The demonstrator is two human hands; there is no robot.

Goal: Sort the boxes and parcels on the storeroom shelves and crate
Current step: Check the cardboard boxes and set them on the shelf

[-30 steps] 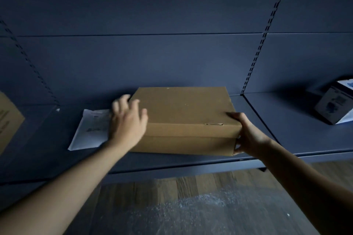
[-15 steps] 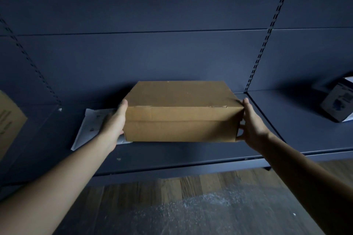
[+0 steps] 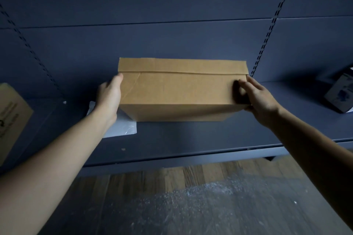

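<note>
A brown cardboard box [image 3: 179,89] with a lid is held above the dark blue shelf [image 3: 191,139], tipped so its front and underside face me. My left hand [image 3: 109,93] presses flat against its left end. My right hand [image 3: 259,97] grips its right end, fingers on the front face and thumb underneath. A flat white parcel [image 3: 122,126] lies on the shelf behind my left wrist, partly hidden by the box and arm.
Another cardboard box [image 3: 11,118] stands at the left edge on the neighbouring shelf. A small dark-and-white box [image 3: 342,93] sits tilted on the right shelf. Slotted uprights [image 3: 267,34] divide the back panel. Below lie wooden floor [image 3: 191,173] and bubble wrap [image 3: 200,206].
The box has been lifted off the shelf and tilted back, so its top turned away and its underside shows. Both hands rose with it.
</note>
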